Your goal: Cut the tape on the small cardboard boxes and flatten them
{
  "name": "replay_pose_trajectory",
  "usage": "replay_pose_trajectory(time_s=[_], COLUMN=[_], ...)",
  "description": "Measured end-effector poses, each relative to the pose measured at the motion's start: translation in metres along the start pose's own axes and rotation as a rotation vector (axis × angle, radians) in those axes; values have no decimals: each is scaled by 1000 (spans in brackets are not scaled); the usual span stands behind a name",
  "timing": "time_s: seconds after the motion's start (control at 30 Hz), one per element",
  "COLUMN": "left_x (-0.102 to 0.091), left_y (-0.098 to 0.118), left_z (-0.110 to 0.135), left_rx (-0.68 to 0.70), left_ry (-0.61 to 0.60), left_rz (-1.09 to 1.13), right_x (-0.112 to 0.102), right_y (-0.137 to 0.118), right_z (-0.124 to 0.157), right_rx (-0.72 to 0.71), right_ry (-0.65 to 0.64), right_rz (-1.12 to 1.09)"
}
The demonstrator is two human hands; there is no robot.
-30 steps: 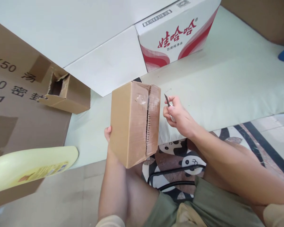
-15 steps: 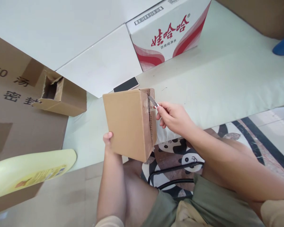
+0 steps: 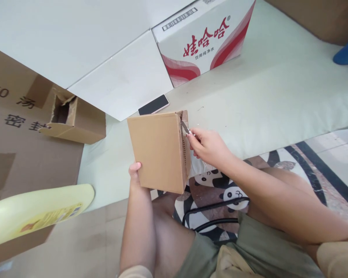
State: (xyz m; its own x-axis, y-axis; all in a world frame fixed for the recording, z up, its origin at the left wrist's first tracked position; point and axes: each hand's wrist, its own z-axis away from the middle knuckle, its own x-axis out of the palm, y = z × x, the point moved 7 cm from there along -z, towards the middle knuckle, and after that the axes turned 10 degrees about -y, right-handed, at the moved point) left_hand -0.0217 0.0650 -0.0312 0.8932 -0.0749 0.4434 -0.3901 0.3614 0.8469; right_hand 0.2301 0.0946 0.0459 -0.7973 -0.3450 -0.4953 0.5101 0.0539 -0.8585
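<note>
A brown cardboard box [image 3: 158, 152] is held up over my lap, its taped, partly split seam side facing right. My left hand [image 3: 135, 172] grips it at the lower left edge, thumb on the front face and the other fingers hidden behind. In my right hand [image 3: 207, 144] is a small utility knife [image 3: 186, 128], pinched between thumb and fingers. Its blade tip is at the upper end of the seam, seemingly in the gap; how deep it sits I cannot tell.
Behind the box a phone [image 3: 153, 104] lies on the pale green surface [image 3: 266, 96]. A white and red carton [image 3: 205, 46] stands at the back. At left are an opened small cardboard box [image 3: 84, 119], a large printed carton [image 3: 31, 154] and a pale yellow bottle [image 3: 40, 208].
The box has turned slightly, so less of its seam side shows. My right hand has moved a little left and down with the knife, whose tip stays at the seam.
</note>
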Motion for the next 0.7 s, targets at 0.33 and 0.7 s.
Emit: replay_pose_trajectory(time_s=[0.33,0.7], left_x=[-7,-7], left_y=[2,2], left_z=[-1,-4], left_rx=[15,18], left_ry=[-6,23], left_rz=[-57,-52], right_x=[-12,-14], right_y=[4,4], right_z=[-2,4], right_rx=[-8,46], right_ry=[35,-15], right_rz=[-43,-43])
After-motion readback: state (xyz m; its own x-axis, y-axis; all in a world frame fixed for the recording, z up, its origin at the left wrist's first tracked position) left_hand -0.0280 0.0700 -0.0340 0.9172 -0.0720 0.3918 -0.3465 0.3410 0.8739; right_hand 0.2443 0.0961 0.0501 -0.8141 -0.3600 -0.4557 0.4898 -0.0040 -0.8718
